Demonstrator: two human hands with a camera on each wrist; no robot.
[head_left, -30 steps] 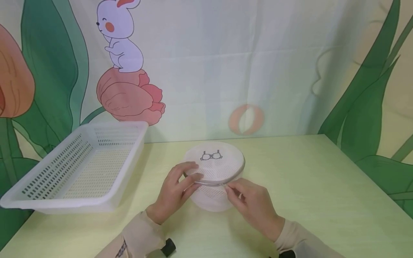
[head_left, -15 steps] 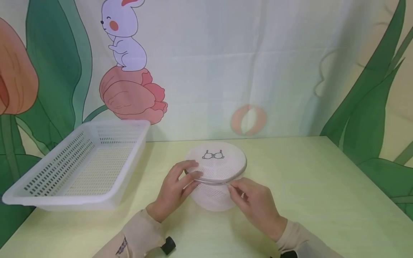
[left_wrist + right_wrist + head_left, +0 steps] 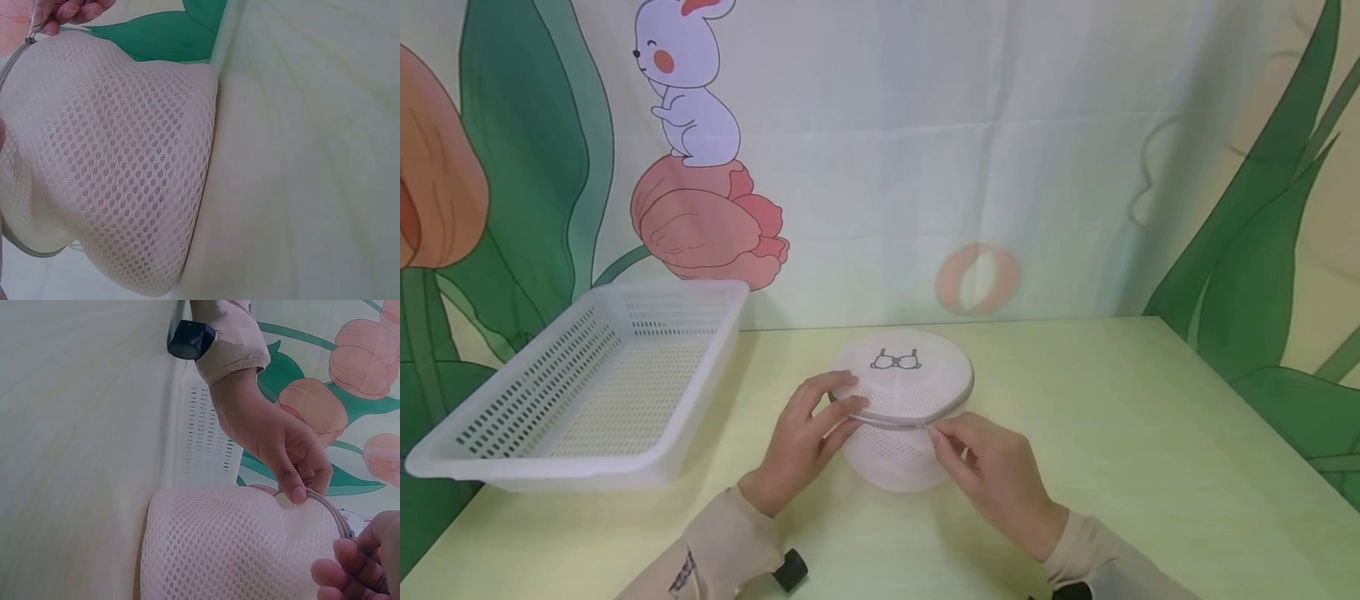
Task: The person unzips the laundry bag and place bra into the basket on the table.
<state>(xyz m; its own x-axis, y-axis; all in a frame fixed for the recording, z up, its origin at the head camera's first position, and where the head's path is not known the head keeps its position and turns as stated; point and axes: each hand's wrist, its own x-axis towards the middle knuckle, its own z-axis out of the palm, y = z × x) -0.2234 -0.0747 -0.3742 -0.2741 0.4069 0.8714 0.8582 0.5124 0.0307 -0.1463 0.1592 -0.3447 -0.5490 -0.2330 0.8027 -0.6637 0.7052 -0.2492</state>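
Note:
A round white mesh laundry bag (image 3: 897, 468) stands upright on the table, with a bra drawn in dark lines on its top. A grey zipper (image 3: 328, 506) runs round the rim under that top. My left hand (image 3: 805, 442) holds the rim at its near left side, fingertips on the top and thumb below. At the front of the rim, my right hand (image 3: 996, 479) pinches the small zipper pull (image 3: 34, 26) between thumb and index finger. The mesh side wall (image 3: 125, 156) looks slightly dented in the left wrist view. What the bag contains cannot be made out.
A white slotted plastic basket (image 3: 658, 471) stands to the left on the pale green-yellow table (image 3: 1150, 450). Behind the table hangs a cloth backdrop (image 3: 880, 167) printed with a rabbit, flowers and leaves. A black wrist device (image 3: 190, 339) sits on the left sleeve.
The head view has shifted slightly, so everything appears a little further right than a second ago. Both hands keep their hold on the bag, with hardly any visible movement.

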